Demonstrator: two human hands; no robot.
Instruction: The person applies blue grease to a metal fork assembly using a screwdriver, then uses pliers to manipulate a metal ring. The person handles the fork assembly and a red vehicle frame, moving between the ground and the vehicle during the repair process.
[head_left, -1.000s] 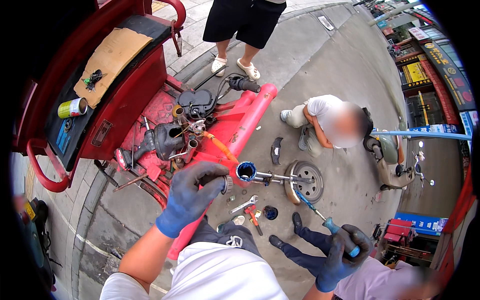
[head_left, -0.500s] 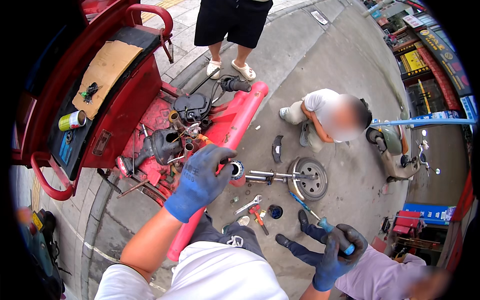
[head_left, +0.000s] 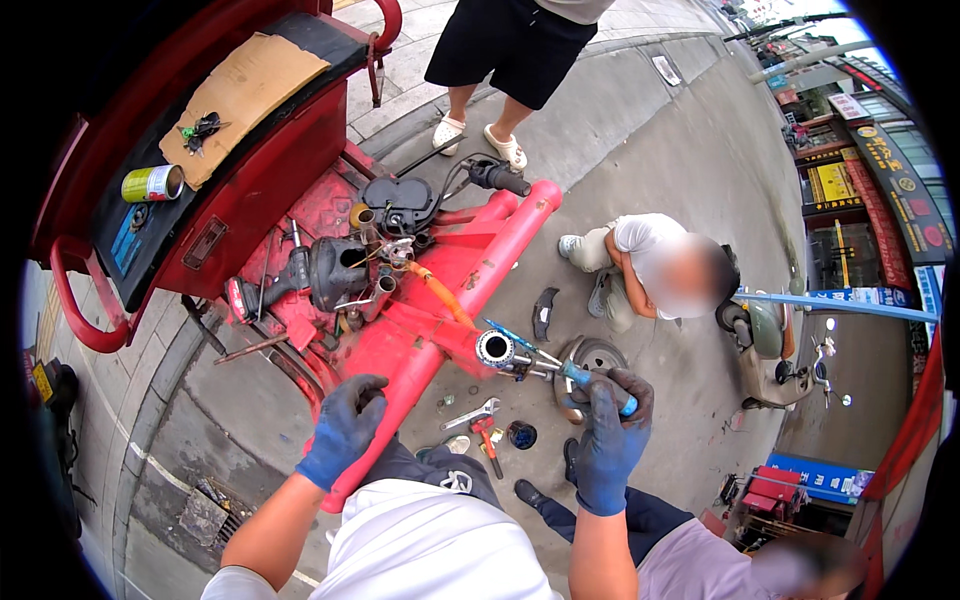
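Observation:
My gloved right hand [head_left: 612,430] is closed around the handle of a screwdriver [head_left: 578,374]. Blue grease coats the shaft's end, which reaches close to a round bearing [head_left: 494,348] at the top of the red frame's steering tube. Whether the tip touches the bearing, I cannot tell. My left hand [head_left: 345,432], also in a blue and grey glove, is over the red frame bar [head_left: 398,388]. Its fingers are loosely bent and hold nothing visible. Behind the tube, a fork with a wheel [head_left: 592,352] lies partly hidden by my right hand.
On the ground are a wrench [head_left: 470,414], a red-handled tool [head_left: 486,440] and a dark tub [head_left: 521,434]. A power drill [head_left: 262,290] rests on the red vehicle. A can [head_left: 152,184] and cardboard [head_left: 250,90] lie on its seat. Several people are around, one squatting [head_left: 650,265].
My right hand has brought the screwdriver up and left to the bearing. My left hand has drawn back from the bearing, down and left. The view has shifted slightly.

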